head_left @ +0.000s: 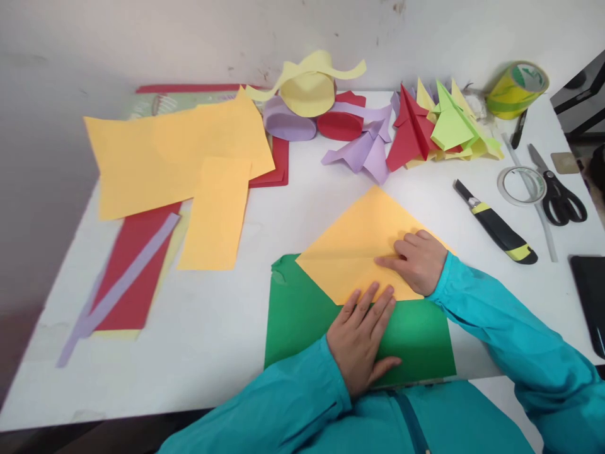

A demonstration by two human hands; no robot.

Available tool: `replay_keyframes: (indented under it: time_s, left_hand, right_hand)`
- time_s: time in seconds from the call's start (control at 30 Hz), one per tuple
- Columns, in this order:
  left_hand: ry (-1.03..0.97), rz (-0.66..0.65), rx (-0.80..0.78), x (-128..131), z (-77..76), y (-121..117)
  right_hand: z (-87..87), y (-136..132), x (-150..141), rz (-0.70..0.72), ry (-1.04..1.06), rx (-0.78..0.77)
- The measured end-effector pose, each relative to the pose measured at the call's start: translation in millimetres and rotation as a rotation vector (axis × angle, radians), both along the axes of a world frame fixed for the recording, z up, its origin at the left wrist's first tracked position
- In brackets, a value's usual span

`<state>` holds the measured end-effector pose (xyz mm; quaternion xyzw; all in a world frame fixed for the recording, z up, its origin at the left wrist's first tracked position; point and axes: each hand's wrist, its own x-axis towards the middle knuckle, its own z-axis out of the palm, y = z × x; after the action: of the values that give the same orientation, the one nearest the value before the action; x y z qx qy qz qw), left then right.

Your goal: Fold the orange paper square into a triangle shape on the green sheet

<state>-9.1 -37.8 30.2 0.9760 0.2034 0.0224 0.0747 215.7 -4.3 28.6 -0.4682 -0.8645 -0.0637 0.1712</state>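
An orange sheet of paper [340,252] with its lower edge folded lies over a green sheet [302,328] in front of me. Crease lines cross its middle. My left hand [362,340] lies flat with fingers spread, fingertips on the orange sheet's lower edge and palm over the green one. On the right half of the orange sheet rests my right hand [418,261]. Its index finger is stretched out and touches the paper near the centre crease, while the other fingers are loosely curled. Neither hand grips anything.
Orange offcuts [174,157], a red sheet [137,271] and purple strips [132,277] lie left. Paper rings [307,94] and folded paper planes [411,126] line the wall. A utility knife [496,224], scissors [558,195] and tape rolls [498,94] are at right.
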Motion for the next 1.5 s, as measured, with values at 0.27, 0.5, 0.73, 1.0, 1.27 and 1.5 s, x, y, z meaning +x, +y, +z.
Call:
replay_keyframes:
  time_s: [0.27,0.5,0.73,1.0,1.27,1.5]
  left_hand:
    - [-0.039,0.033,0.073,-41,-2.4,12]
    - [-0.063,0.074,0.087,-42,-1.5,22]
    - [-0.077,0.094,0.121,-28,0.2,28]
    - [-0.062,-0.166,0.043,-7,-1.3,38]
    - [-0.068,-0.276,0.02,19,-1.0,38]
    - [-0.089,-0.264,0.077,20,-0.8,35]
  right_hand:
    - [-5.2,-1,1,-0.014,0.02,0.006]
    - [-2.0,9,8,-0.027,-0.024,0.061]
    - [4.2,16,15,-0.028,-0.09,0.09]
    - [3.7,15,16,-0.063,-0.069,-0.04]
    - [12.8,15,20,-0.034,-0.052,-0.145]
    - [7.8,20,19,-0.032,-0.014,-0.109]
